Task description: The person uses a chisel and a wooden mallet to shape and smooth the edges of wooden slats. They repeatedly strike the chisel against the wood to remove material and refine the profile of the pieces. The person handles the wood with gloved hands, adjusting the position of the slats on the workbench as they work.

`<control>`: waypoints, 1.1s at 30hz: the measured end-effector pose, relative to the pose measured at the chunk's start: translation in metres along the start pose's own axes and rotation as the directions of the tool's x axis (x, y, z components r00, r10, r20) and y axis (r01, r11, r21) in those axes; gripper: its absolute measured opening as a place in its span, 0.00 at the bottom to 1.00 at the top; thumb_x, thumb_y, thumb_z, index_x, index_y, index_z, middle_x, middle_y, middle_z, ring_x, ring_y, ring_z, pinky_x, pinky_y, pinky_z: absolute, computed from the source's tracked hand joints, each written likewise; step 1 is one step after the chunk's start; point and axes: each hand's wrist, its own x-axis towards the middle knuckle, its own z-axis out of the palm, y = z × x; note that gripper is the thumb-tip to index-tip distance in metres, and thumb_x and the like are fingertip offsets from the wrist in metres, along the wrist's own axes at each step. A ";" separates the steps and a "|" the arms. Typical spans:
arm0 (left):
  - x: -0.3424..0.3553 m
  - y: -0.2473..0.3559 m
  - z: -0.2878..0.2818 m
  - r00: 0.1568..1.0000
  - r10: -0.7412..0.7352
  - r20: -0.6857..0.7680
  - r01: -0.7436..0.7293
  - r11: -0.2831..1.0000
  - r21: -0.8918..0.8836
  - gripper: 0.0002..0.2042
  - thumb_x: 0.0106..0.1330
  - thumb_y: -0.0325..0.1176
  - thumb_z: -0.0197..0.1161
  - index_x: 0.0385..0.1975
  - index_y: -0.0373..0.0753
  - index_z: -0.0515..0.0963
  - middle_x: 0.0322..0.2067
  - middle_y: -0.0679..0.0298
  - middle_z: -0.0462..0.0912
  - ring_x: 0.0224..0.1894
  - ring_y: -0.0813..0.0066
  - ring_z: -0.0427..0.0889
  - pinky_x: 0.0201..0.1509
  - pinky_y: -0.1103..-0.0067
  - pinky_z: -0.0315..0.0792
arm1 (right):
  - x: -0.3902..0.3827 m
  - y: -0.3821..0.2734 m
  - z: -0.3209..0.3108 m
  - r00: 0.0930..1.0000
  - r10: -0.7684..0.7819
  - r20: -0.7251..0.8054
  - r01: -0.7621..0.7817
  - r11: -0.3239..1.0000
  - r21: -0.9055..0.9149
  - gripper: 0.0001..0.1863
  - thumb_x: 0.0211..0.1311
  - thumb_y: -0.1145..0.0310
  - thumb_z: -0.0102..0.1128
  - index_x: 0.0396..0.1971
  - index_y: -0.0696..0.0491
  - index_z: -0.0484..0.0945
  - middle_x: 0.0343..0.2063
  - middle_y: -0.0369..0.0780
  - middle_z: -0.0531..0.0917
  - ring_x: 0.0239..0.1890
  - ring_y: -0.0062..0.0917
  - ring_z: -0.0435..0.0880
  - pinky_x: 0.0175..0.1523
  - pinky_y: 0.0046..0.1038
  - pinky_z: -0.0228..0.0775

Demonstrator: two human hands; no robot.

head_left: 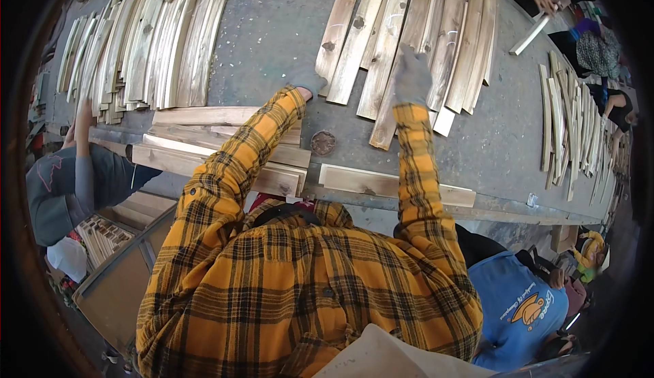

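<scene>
Both my hands wear grey gloves and reach over a grey work table [262, 44]. My left hand [304, 78] is at the near end of the leftmost knotty board [339, 20] in a row of wooden boards. Its glove blends with the tabletop, so its finger pose is unclear. Over the middle of that row is my right hand [413, 82], slightly blurred, its fingers stretched forward above the boards. Beneath it, a brown board [383, 127] sticks out nearer to me than its neighbours. Whether either hand touches wood cannot be told.
A small round dish [323, 142] sits between my forearms. Stacked boards [163, 161] and a pale board [361, 180] lie along the near edge. More boards [146, 44] spread at far left, others [569, 119] at right. People stand on both sides; one person's hand [543, 2] holds a strip.
</scene>
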 end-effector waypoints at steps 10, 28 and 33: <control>-0.020 -0.004 -0.016 0.989 0.124 0.082 -0.121 0.992 -0.031 0.29 0.51 0.44 0.69 0.51 0.34 0.76 0.43 0.44 0.82 0.46 0.51 0.82 0.50 0.66 0.75 | 0.034 -0.029 0.063 0.988 0.081 0.135 -0.061 0.988 -0.143 0.20 0.59 0.75 0.50 0.52 0.49 0.74 0.43 0.48 0.75 0.43 0.45 0.81 0.45 0.42 0.75; -0.207 -0.180 -0.234 0.699 -0.078 -0.711 -0.024 0.991 -0.132 0.17 0.61 0.33 0.68 0.50 0.38 0.78 0.35 0.65 0.85 0.37 0.79 0.82 0.42 0.82 0.76 | -0.012 0.019 0.034 0.996 -0.034 -0.077 0.028 0.996 -0.081 0.20 0.60 0.78 0.48 0.51 0.46 0.76 0.40 0.41 0.81 0.43 0.36 0.82 0.47 0.38 0.75; -0.248 -0.219 -0.227 0.610 -0.319 -0.726 0.211 0.948 -0.239 0.20 0.59 0.42 0.69 0.49 0.42 0.79 0.37 0.62 0.86 0.39 0.71 0.85 0.44 0.76 0.76 | -0.051 0.059 0.011 0.966 0.142 0.217 -0.208 0.923 0.324 0.19 0.63 0.81 0.45 0.51 0.52 0.77 0.36 0.40 0.82 0.31 0.24 0.81 0.35 0.25 0.75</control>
